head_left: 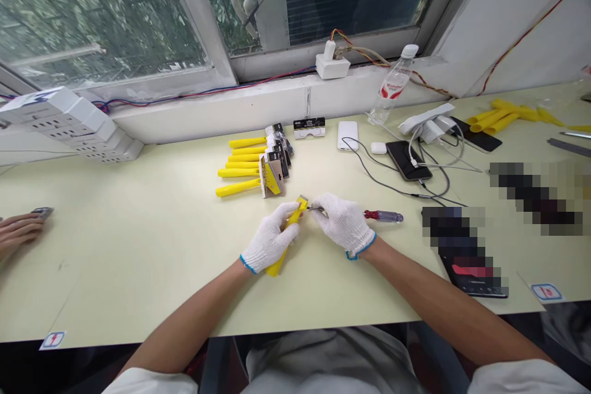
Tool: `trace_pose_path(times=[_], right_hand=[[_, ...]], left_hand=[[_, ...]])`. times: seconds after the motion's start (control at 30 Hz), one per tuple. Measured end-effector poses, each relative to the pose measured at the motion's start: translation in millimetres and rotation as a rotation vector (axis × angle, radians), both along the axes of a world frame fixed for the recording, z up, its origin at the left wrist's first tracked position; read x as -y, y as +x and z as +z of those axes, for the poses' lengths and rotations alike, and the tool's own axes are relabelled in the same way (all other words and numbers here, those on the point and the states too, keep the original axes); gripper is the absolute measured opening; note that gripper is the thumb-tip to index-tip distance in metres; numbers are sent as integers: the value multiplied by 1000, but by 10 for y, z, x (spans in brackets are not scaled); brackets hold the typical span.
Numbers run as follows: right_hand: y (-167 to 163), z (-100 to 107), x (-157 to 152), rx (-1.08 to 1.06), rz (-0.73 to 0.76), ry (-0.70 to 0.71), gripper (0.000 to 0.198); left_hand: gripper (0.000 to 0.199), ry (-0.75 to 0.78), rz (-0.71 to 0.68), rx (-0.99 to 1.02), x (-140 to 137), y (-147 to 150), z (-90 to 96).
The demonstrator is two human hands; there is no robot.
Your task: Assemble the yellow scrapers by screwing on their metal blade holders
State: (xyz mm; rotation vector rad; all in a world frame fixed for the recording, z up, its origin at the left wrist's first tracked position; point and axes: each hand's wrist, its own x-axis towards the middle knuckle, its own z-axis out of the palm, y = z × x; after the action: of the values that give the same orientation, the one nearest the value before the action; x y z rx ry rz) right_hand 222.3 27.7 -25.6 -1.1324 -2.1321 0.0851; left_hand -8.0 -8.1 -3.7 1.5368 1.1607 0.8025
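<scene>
My left hand [272,236], in a white knitted glove with a blue cuff, is closed around the handle of a yellow scraper [275,266]. The scraper slants up and to the right, its head [302,202] showing past my fingers. My right hand [340,221], gloved the same way, is closed at the scraper's head. A thin metal shaft points from its fingertips to the head, in line with the red and clear handle of a screwdriver [385,216] behind the hand. My right fingers hide the shaft's middle. Beyond my hands lie several yellow-handled scrapers [237,187] with carded heads.
A small black-and-white box [309,128], a white power bank [348,136], a bottle [392,86] and phones [409,161] with cables lie behind and right. Yellow handles [496,118] are far right. White boxes [69,123] stand left, near another person's hand [21,234].
</scene>
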Motion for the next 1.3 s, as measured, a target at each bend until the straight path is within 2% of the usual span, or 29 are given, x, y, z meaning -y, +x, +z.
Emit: trace_pose_path(times=[0.1,0.27,0.4,0.5,0.6,0.77,1.0,1.3], right_hand=[[5,5,8,-29,7,-27,8],[32,-28,-31,-73,21,-70,35],[36,-84,-104,-238,74,-38,53],[29,-101,-135,-340,87,-16,46],[37,-98,-143,-315,105,1,40],[52,-96,-137,-292,118,13,41],[69,-111,-137,-376,123,-40,46],[22,-153,-128,-414,79,-4,54]], left_hand=[[52,-1,-2,11,-2,1,-5],[52,-10,3,26,-6,4,-17],[53,-7,-1,22,-8,2,-19],[53,0,-2,15,-7,-4,-23],[53,1,2,11,-4,-7,-31],[52,-1,6,10,-3,-2,-26],[52,-5,2,20,-7,-2,-14],[52,-13,0,20,-12,-5,0]])
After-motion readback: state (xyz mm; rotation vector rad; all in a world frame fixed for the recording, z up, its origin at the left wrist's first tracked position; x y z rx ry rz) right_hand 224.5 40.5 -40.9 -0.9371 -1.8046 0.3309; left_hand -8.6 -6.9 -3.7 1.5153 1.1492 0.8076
